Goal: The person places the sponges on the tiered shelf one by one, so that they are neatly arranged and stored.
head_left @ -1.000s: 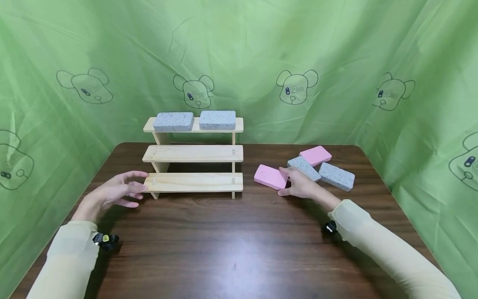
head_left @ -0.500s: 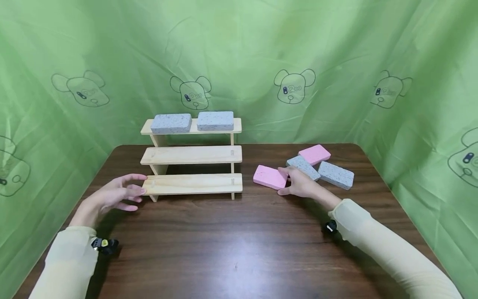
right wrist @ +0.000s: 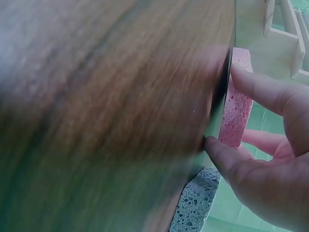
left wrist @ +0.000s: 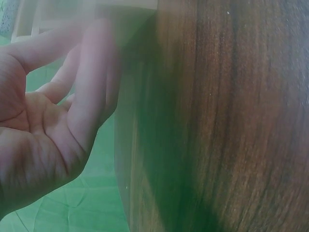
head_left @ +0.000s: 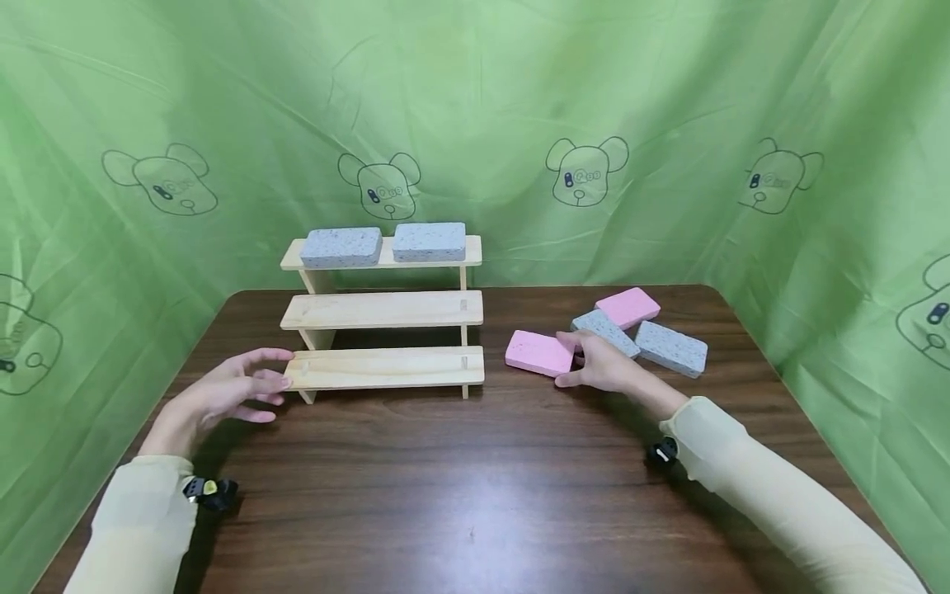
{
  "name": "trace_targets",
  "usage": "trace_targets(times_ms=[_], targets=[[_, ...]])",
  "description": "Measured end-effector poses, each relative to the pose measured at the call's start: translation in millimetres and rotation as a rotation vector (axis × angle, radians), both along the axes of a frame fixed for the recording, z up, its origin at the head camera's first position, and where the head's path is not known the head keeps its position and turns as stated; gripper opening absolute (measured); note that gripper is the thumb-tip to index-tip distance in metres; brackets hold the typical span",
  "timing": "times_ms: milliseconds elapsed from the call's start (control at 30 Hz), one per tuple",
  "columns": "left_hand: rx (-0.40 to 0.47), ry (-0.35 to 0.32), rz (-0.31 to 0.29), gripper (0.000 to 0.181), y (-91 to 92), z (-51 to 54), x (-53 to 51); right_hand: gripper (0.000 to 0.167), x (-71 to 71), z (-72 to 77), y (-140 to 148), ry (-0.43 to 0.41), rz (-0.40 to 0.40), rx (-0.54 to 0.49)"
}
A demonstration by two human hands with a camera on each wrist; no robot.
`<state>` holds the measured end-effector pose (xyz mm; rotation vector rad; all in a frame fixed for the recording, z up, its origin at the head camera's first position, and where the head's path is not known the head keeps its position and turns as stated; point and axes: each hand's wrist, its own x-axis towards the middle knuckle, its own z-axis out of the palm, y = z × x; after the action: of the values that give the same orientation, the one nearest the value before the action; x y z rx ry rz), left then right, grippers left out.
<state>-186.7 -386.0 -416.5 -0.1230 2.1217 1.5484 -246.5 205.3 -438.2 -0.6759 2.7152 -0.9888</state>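
My right hand [head_left: 599, 363] pinches the right end of a pink porous block [head_left: 536, 353] between thumb and fingers. The block lies on the table just right of the stand. In the right wrist view, pores show along the pink block's side [right wrist: 236, 113]. Beside a three-tier wooden stand [head_left: 386, 369] is my left hand [head_left: 223, 392], its fingers spread and lightly bent. Fingertips touch the left end of the lowest shelf. On the top shelf sit two blue-grey porous blocks, one left [head_left: 341, 247] and one right [head_left: 429, 242].
Behind my right hand lie another pink block [head_left: 627, 308] and two blue-grey blocks, one partly hidden by the hand [head_left: 604, 332] and one farther right [head_left: 671, 348]. Green curtains [head_left: 482, 99] surround the brown wooden table [head_left: 416, 495] at the back and sides.
The whole head view shifts slightly. Both hands keep their places at the pink block and the lowest shelf, and no block visibly moves on the table.
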Motion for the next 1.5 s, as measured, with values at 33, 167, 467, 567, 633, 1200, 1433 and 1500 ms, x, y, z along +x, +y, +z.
trace_targets(times_ms=[33, 167, 467, 567, 633, 1200, 1433, 1500], targets=[[-0.003, -0.002, 0.001, 0.069, -0.1, 0.1, 0.5, 0.083, -0.1, -0.3, 0.3, -0.011, 0.005, -0.008], [-0.013, -0.007, 0.010, 0.069, 0.0, 0.5, 3.3, 0.084, 1.0, 0.5, 1.0, -0.070, 0.016, -0.039], [-0.013, -0.013, 0.013, 0.070, 0.7, -3.4, 2.7, 0.082, 2.9, 30.7, 0.3, -0.106, 0.040, -0.076], [-0.013, -0.012, 0.010, 0.071, -0.6, -3.7, 2.9, 0.081, 0.4, 43.8, -2.1, -0.075, 0.053, -0.041], [-0.011, -0.012, 0.007, 0.072, -0.2, -3.8, 2.6, 0.082, -0.9, 52.2, -3.2, -0.069, 0.048, -0.035], [-0.002, -0.006, 0.011, 0.071, 0.7, -1.3, -1.9, 0.092, -5.4, 104.3, -25.2, -0.065, 0.051, -0.181], [0.000, 0.001, 0.009, 0.071, 1.0, -0.9, -2.0, 0.086, -4.4, 109.6, -50.0, -0.015, 0.110, -0.275], [0.000, 0.000, 0.008, 0.071, 0.8, -1.2, -1.9, 0.085, -4.2, 109.9, -58.3, 0.001, 0.138, -0.305]])
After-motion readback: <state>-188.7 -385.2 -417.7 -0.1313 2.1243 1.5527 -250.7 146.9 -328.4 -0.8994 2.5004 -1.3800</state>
